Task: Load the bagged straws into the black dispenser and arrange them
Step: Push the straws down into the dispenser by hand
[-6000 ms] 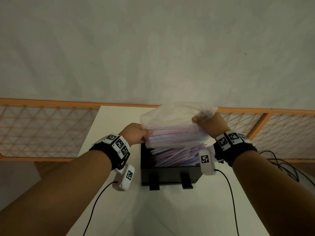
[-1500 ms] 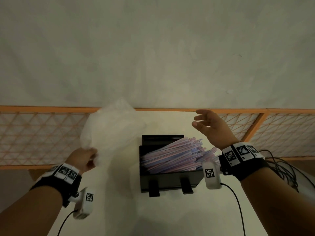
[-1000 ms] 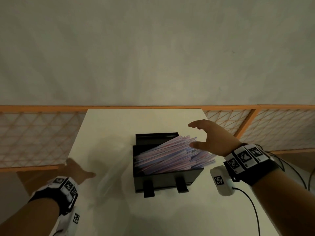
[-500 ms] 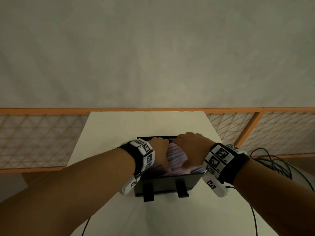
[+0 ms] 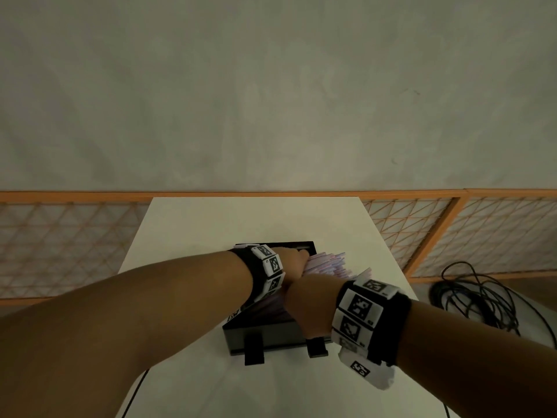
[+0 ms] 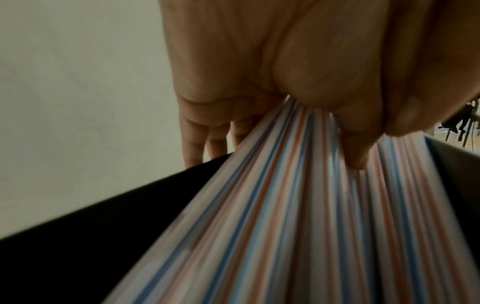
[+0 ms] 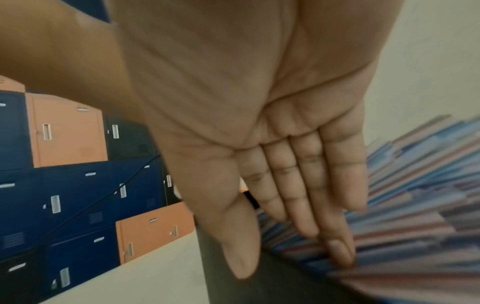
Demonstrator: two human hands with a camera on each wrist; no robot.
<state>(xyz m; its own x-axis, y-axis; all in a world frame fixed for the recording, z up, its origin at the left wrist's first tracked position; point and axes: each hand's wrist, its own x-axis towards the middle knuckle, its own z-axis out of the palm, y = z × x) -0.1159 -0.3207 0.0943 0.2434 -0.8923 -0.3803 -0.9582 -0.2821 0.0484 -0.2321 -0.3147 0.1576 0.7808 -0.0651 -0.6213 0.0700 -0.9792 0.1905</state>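
The black dispenser (image 5: pixel 271 336) stands mid-table, filled with a slanted pile of red- and blue-striped white straws (image 5: pixel 328 262). My left hand (image 5: pixel 294 262) reaches across to the far side of the pile. In the left wrist view a bundle of straws (image 6: pixel 285 236) runs between its thumb and fingers (image 6: pixel 205 144), above the black wall (image 6: pixel 103 236). My right hand (image 5: pixel 304 300) lies on the near part of the pile. Its straight, closed fingers (image 7: pixel 298 205) touch the straws (image 7: pixel 415 205) with their tips, the thumb outside the wall (image 7: pixel 246 288). No bag is in view.
The dispenser sits on a narrow white table (image 5: pixel 241 218) with an orange lattice fence (image 5: pixel 60 245) behind and beside it. A coil of black cable (image 5: pixel 470 291) lies on the floor to the right. Blue and orange lockers (image 7: pixel 64 185) show in the right wrist view.
The bag came off the straws and my left hand swept it away to the left and released it. Both hands then dropped onto the pile; the left has since slid to its far end.
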